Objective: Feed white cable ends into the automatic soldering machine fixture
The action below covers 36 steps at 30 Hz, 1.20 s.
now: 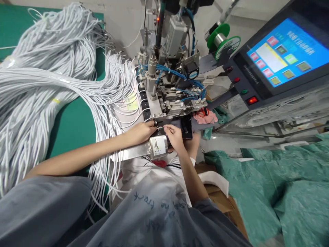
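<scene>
The grip of the left hand [138, 133] and that of the right hand [175, 137] were both pinched nearly to nothing on a thin wire end [159, 128], just in front of a machine [155, 106].
The left thumb and fingers had hold of one side of the wire end and the right fingertips of the other, a short piece showing between them. Near the left hand sat a silver block with a white label [157, 145]; beside the right hand lay a flat black thing [187, 127], a pink cloth [207, 116] beyond it. Blue tubes [177, 71] crossed the machine. Leftward, white cables [84, 84] were heaped on a green counter [68, 128], several curving to the machine's edge. Farther right stood a green spool [220, 38] and a lit blue screen [308, 43].
</scene>
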Available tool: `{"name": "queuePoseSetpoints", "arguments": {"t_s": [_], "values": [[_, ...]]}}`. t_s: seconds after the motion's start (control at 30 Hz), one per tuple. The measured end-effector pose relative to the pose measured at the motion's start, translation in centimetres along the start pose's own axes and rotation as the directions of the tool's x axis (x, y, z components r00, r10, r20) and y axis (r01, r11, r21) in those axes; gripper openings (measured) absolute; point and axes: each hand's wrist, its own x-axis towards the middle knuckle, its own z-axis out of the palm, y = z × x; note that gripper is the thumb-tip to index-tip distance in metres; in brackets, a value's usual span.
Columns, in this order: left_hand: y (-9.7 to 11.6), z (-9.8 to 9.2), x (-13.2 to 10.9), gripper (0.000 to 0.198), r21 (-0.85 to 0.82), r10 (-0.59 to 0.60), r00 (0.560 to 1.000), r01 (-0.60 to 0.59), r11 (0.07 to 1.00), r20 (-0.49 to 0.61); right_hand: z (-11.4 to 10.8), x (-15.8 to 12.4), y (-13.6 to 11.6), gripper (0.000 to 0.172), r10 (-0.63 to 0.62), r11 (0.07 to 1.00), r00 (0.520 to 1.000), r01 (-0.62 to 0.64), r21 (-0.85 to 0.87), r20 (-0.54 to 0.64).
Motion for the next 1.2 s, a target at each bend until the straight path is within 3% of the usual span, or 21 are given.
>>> {"name": "queuePoseSetpoints", "arguments": {"t_s": [0.27,0.6,1.07,1.2], "values": [[-0.3,0.3,0.0,0.03,-0.011,0.037,0.999,-0.037,0.999,-0.018,0.8,0.9,0.2,0.016,0.075,0.995,0.993,-0.081,0.061,0.09],[-0.3,0.5,0.0,0.036,0.179,0.101,0.995,-0.097,0.979,-0.012,0.6,1.2,0.1,0.015,0.108,0.991,0.986,-0.118,0.071,0.127],[0.1,0.4,-0.1,0.037,0.197,0.039,0.999,-0.044,0.979,0.031,1.1,1.6,0.0,0.024,0.186,0.968,0.974,-0.205,0.147,0.132],[0.5,-0.2,-0.2,0.038,0.216,0.03,0.999,-0.036,0.976,0.031,1.0,1.7,0.3,0.027,0.132,0.987,0.976,-0.145,0.065,0.175]]}}
